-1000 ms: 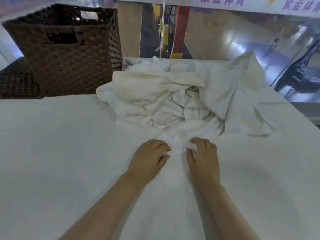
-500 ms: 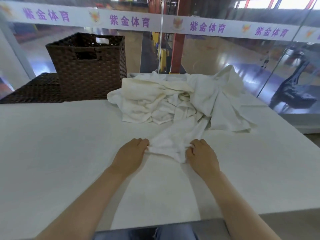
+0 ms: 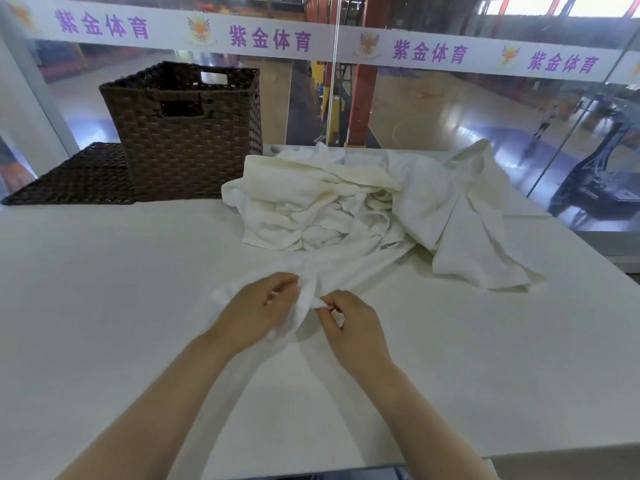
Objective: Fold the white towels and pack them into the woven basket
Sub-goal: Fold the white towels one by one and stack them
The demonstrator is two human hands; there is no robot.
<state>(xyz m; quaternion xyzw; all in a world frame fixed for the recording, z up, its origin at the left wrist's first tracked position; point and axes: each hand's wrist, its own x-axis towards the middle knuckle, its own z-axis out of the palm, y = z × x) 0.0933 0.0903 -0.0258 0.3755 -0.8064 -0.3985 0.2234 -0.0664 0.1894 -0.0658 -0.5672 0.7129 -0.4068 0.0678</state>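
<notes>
A heap of crumpled white towels (image 3: 349,206) lies on the white table (image 3: 104,289), right of centre at the back. One towel (image 3: 332,268) trails out of the heap toward me. My left hand (image 3: 256,310) grips its near end, fingers curled round the cloth. My right hand (image 3: 349,323) pinches a fold of the same towel just beside it. The dark brown woven basket (image 3: 187,133) stands upright at the back left, a little left of the heap; I cannot see into it.
A flat woven lid or mat (image 3: 76,178) lies left of the basket. A glass wall (image 3: 433,109) with a white banner of purple characters runs behind the table. The table's near edge (image 3: 554,455) shows at the bottom right.
Both hands have drawn the towel's end further out of the heap toward me and moved closer together, going from resting on it to gripping and pinching it. The camera has tilted up.
</notes>
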